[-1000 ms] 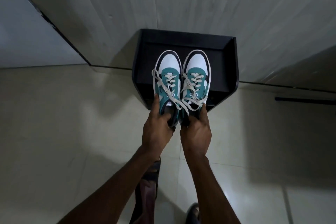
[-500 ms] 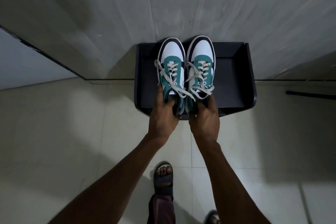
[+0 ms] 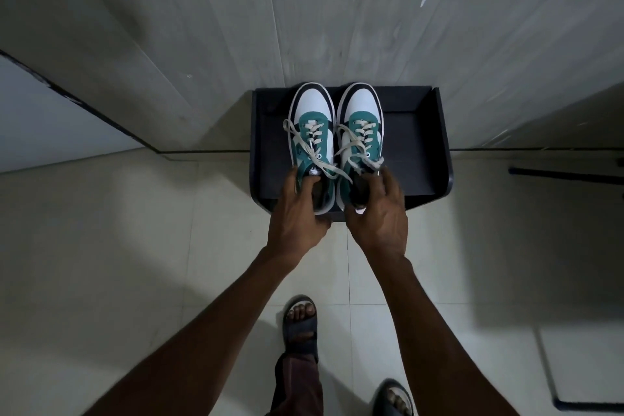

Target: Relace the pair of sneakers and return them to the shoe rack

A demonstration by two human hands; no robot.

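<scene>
Two teal, white and black sneakers with cream laces stand side by side, toes toward the wall, on top of the black shoe rack (image 3: 417,145). The laces hang loose over the tongues. My left hand (image 3: 297,216) grips the heel of the left sneaker (image 3: 312,111), thumb along its outer side. My right hand (image 3: 381,219) wraps the heel of the right sneaker (image 3: 361,108) with its fingers spread more loosely. Both heels are partly hidden by my hands.
The rack stands against a grey panelled wall (image 3: 337,10) on a pale tiled floor. A dark metal bar (image 3: 567,176) lies on the floor to the right. My sandalled feet (image 3: 300,321) are just behind the rack. A white panel (image 3: 50,118) is at the left.
The pair moved forward from above the rack's front edge and down onto its top, toes now near the back wall. My right fingers have spread apart.
</scene>
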